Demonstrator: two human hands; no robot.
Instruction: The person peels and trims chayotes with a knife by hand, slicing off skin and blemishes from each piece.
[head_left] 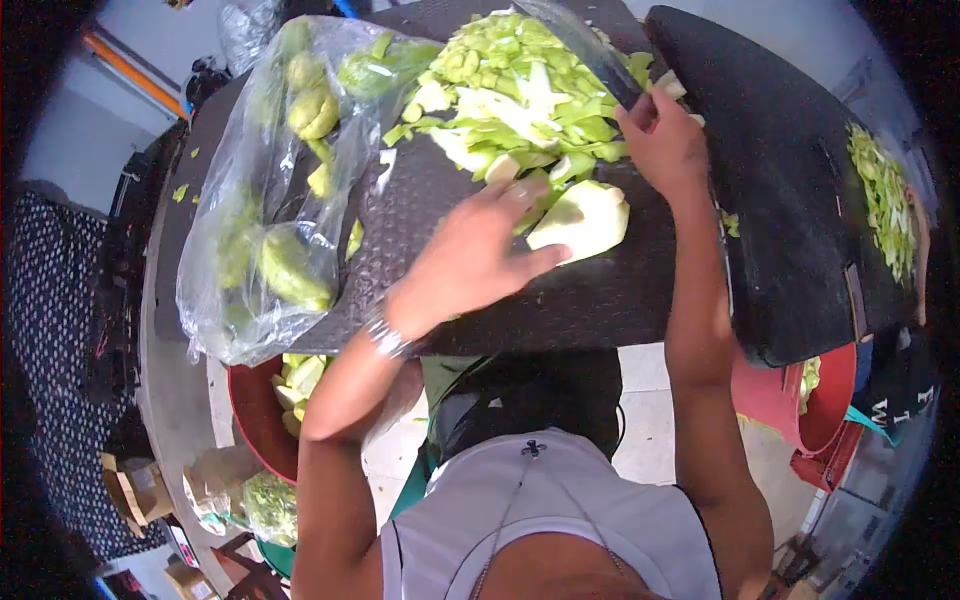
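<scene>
A large pale-green chayote piece (585, 222) lies on the dark table, its broad cut face up. My left hand (475, 245) is at its left end, thumb and fingers spread apart. The thumb tip is by the lower edge, while the fingers reach over smaller pieces; whether they press on the chayote I cannot tell. In my right hand (665, 145) is a knife (590, 55), its wide blade pointing up and left across the heap. That heap of sliced chayote (520, 95) spreads just beyond both hands.
Left on the table (400, 215) lies a clear plastic bag (215, 290) with whole chayotes (295, 268) inside. To the right stands another dark tabletop (780, 190) with shredded green pieces (885, 205). Below are red tubs (250, 415) holding cut pieces.
</scene>
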